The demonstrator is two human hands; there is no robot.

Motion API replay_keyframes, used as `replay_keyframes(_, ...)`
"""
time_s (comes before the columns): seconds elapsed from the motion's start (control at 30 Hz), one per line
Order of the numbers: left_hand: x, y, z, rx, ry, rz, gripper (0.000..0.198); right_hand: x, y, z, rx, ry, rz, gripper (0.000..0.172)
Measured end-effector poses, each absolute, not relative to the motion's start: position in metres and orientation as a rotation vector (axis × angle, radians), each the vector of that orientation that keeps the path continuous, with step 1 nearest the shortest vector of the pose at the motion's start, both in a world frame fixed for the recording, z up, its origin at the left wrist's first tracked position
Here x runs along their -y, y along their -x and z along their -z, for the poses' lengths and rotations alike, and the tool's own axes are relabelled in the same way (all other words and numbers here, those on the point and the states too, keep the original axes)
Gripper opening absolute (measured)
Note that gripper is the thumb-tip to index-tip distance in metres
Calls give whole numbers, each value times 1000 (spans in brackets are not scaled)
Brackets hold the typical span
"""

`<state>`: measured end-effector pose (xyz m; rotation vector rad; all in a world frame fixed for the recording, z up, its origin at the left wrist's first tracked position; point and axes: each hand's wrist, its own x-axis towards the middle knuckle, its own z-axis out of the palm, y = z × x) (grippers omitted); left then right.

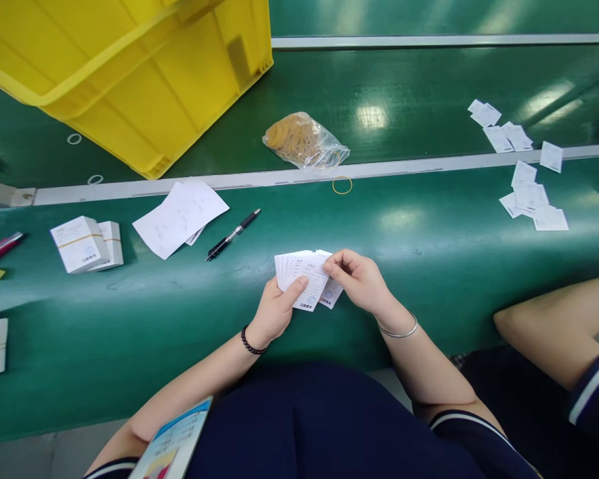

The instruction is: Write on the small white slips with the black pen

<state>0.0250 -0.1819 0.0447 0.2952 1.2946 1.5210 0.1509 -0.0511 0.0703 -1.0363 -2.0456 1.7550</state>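
Observation:
A fanned stack of small white printed cards (307, 293) is held over the green bench, close to its front edge. My left hand (278, 306) is closed round the stack's left side, its thumb lying across the top card. At the upper right corner, my right hand (358, 278) pinches the edge of a card between thumb and index finger. Some cards stick out behind the front ones, on the right. Blue round stamps and small dark print show near the cards' lower edges. The fingers beneath the stack are hidden.
A pen (233, 234) and loose white papers (177, 216) lie left of my hands, beside banded card stacks (80, 245). Beyond are a bag of rubber bands (302, 141) and a yellow crate (180, 93). Scattered cards (532, 196) and another person's arm (559, 319) are rightward.

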Motion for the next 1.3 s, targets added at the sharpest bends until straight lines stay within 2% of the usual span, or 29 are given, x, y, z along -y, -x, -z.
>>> replay_keyframes(0.27,180,-25,-48,-1247,-274,-1546,45,53,-151,-70,2014,896,-1826,27)
replay_keyframes(0.47,175,-14,-51,-1246,-199,-1727,59,41,-160,-70,2116,952,-1723,22)
replay_keyframes(0.57,173,-4,-55,-1317,-203,-1805,61,34,-164,-69,2300,1109,-1476,15)
replay_keyframes(0.67,174,-1,-57,-1331,-248,-1785,61,33,-162,-68,2516,1245,-1080,9)
replay_keyframes(0.73,175,-5,-57,-1299,-263,-1726,60,35,-159,-67,2585,1261,-837,3)
replay_keyframes(0.8,176,-11,-54,-1259,-265,-1653,60,38,-156,-67,2552,1190,-748,4)
replay_keyframes(0.87,177,-17,-51,-1233,-263,-1595,60,42,-155,-69,2446,1084,-893,13)
replay_keyframes(1.03,182,-28,-42,-1216,-301,-1504,57,51,-153,-75,2149,985,-1543,37)
replay_keyframes(1.3,183,-28,-41,-1274,-354,-1516,45,55,-150,-76,1865,966,-1978,39)
